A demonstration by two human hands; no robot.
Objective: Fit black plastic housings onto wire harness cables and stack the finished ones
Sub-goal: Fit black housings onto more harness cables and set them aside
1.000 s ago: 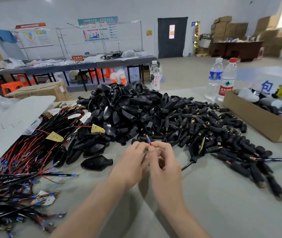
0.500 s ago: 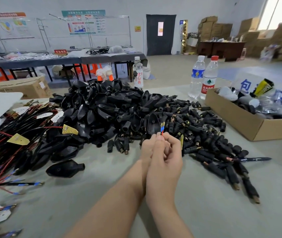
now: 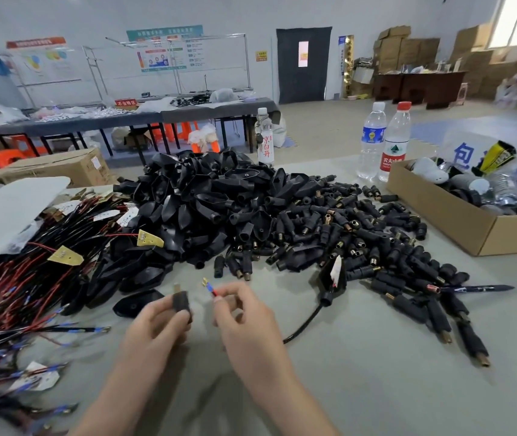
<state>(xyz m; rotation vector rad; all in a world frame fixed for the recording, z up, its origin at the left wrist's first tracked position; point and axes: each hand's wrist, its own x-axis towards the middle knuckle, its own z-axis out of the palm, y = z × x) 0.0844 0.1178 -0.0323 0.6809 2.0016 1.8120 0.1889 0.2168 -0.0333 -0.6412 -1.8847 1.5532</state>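
2 hands are over the worktop (image 3: 376,379): the left hand (image 3: 156,325) grips 1 small black plug (image 3: 181,302), and the right hand (image 3: 244,316) pinches 1 wire end (image 3: 210,286). 3 clear bottles stand behind the heaps: 1 white-label bottle (image 3: 265,143), 1 blue-label bottle (image 3: 371,140) and 1 red-cap bottle (image 3: 393,143). There are 2 cardboard boxes, 1 open box (image 3: 458,221) at the right and 1 closed box (image 3: 59,166) at the left. 2 yellow boards lie on the wire bundle (image 3: 24,278), 1 nearer board (image 3: 63,255) and 1 farther board (image 3: 149,238). 1 pen (image 3: 477,288) lies among the loose plugs (image 3: 345,231). 1 cabled housing (image 3: 332,278) sits at the heap's edge. The black housings (image 3: 206,196), plugs and wires are too many to count.
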